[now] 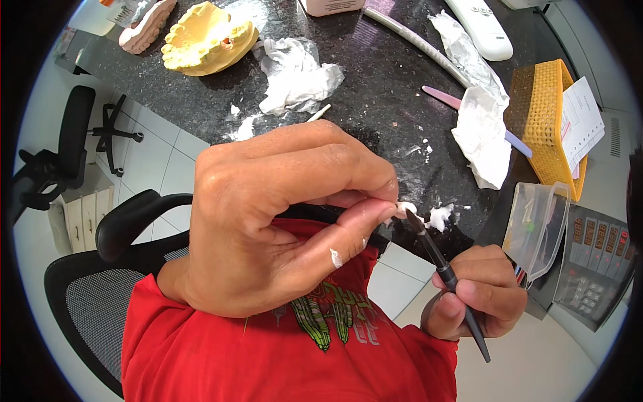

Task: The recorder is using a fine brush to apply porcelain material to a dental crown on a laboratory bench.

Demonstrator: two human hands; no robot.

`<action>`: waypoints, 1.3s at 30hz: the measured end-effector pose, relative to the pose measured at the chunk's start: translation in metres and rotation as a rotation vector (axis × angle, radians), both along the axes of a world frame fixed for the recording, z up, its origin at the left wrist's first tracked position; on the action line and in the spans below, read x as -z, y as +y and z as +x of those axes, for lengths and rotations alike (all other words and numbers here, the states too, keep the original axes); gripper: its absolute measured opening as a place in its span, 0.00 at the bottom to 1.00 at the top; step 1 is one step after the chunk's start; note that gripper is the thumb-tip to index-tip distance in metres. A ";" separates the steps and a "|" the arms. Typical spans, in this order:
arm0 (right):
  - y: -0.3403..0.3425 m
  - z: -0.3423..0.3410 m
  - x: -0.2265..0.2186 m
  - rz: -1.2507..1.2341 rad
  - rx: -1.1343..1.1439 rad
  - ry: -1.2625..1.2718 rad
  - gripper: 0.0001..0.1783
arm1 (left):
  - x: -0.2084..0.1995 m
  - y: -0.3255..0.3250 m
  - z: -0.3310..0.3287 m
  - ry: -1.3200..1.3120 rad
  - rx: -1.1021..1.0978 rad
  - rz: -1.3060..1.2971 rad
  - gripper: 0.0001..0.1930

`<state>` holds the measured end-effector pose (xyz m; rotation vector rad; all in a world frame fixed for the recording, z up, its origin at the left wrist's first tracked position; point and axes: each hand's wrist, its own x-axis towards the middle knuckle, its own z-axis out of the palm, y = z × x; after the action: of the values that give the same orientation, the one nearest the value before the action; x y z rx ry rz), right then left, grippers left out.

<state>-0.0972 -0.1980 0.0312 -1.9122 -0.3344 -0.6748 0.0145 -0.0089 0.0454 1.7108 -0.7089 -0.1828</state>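
My left hand (288, 214) is closed in a pinch, thumb against forefinger, on a small white tooth-shaped piece (404, 209) that sticks out past the fingertips. White residue marks the thumb. In my right hand (479, 295) is a slim black brush (432, 249), held like a pen. Its dark pointed tip touches the white piece, and its tapered back end points down toward me. Most of the white piece is hidden by the fingertips and the brush tip.
On the black speckled table (375, 100) lie a yellow dental cast (207, 40), a pinkish cast (144, 30), crumpled white tissue (295, 74) and white scraps. A yellow basket (539, 120), a clear plastic box (536, 231) and a control panel (596, 261) stand at the right.
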 end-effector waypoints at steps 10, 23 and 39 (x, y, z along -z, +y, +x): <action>-0.003 -0.001 0.001 0.016 -0.025 -0.013 0.17 | -0.001 -0.001 -0.001 0.019 -0.011 -0.008 0.05; -0.005 -0.003 0.002 0.015 -0.006 -0.039 0.18 | -0.002 -0.002 -0.001 0.040 -0.015 -0.012 0.04; -0.004 -0.003 0.003 0.005 -0.004 -0.043 0.16 | -0.001 -0.002 -0.001 0.043 -0.012 -0.013 0.04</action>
<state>-0.1002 -0.2020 0.0280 -1.8935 -0.3633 -0.7141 0.0135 -0.0106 0.0467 1.6936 -0.6668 -0.2056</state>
